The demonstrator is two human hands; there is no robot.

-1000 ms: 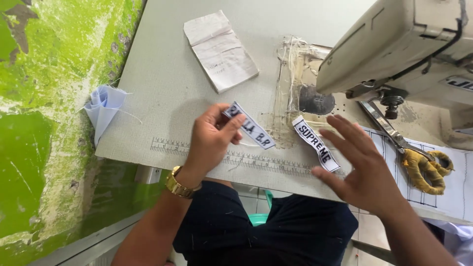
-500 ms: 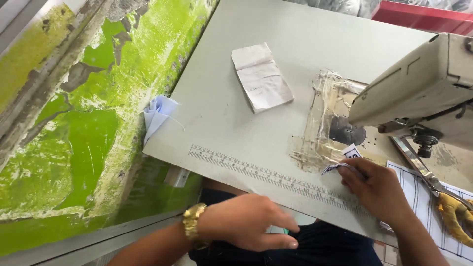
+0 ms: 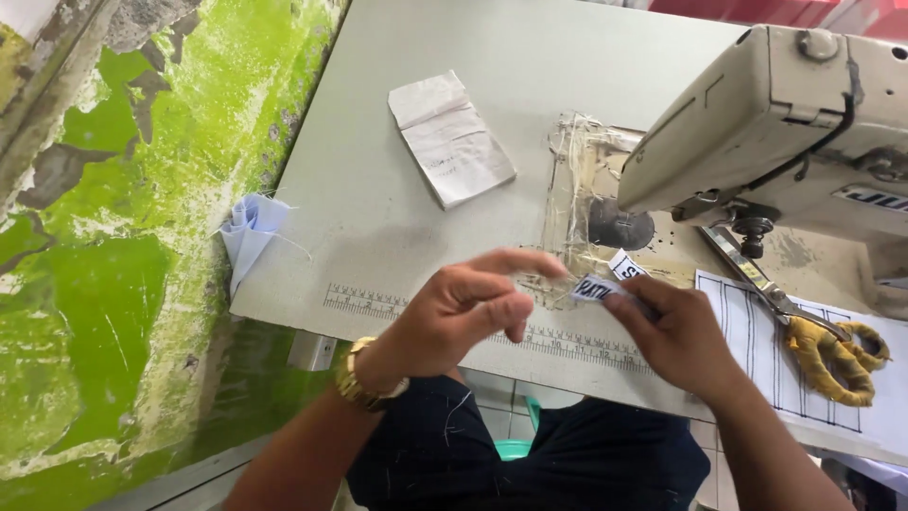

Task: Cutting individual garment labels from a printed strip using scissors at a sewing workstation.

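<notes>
So the label (image 3: 596,288) sat pinched in the right hand (image 3: 676,331), raised just off the table (image 3: 378,218) near the sewing machine (image 3: 785,123), probably so it could be lined up. Left hand (image 3: 463,308) was loosely open, fingers reaching toward the label's free end without touching it. Scissors (image 3: 813,326) lay to the right, and a folded paper (image 3: 452,140) sat farther back.

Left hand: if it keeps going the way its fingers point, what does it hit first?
Probably the woven label pinched in the right hand. The left hand points right with its fingers open, the index fingertip just short of the label. Depth is unclear, so it might pass above it.
</notes>
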